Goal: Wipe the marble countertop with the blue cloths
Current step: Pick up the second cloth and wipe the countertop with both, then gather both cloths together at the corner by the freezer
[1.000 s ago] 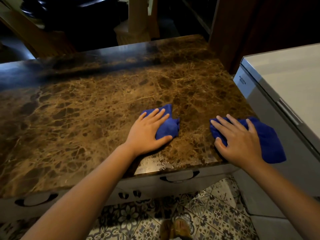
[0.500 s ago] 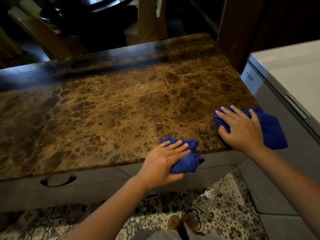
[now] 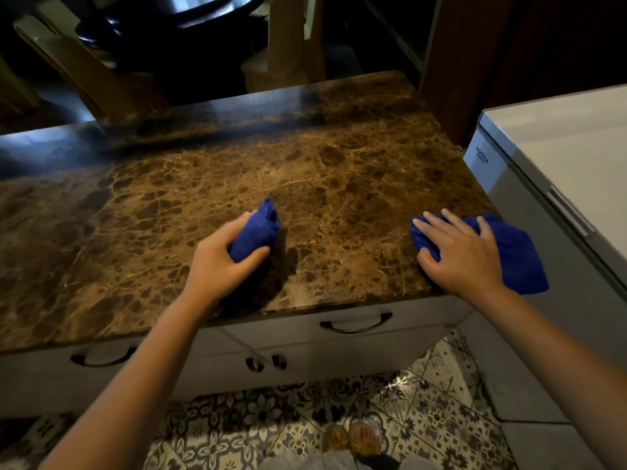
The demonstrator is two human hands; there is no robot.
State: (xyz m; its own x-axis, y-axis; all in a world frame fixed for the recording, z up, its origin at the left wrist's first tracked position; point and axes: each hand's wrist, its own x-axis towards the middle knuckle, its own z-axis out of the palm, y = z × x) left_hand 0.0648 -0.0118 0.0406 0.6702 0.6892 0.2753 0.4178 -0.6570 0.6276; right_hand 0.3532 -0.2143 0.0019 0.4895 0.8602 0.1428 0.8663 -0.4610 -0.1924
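The brown veined marble countertop (image 3: pixel 169 215) fills the middle of the view. My left hand (image 3: pixel 220 262) grips a bunched blue cloth (image 3: pixel 258 228) near the counter's front, the cloth sticking up out of my fist and lifted off the surface. My right hand (image 3: pixel 461 252) lies flat with fingers spread on a second blue cloth (image 3: pixel 515 252) at the counter's front right corner; part of that cloth hangs past the edge.
A white chest freezer (image 3: pixel 559 157) stands close against the counter's right side. Pale drawers with dark handles (image 3: pixel 356 325) sit below the front edge. Wooden chairs (image 3: pixel 88 76) and a dark round table stand beyond the far edge. Patterned floor tiles (image 3: pixel 271 422) lie below.
My left hand has come back from the front edge onto the counter and bunched its cloth up into a fist. My right hand and its cloth have stayed at the right corner.
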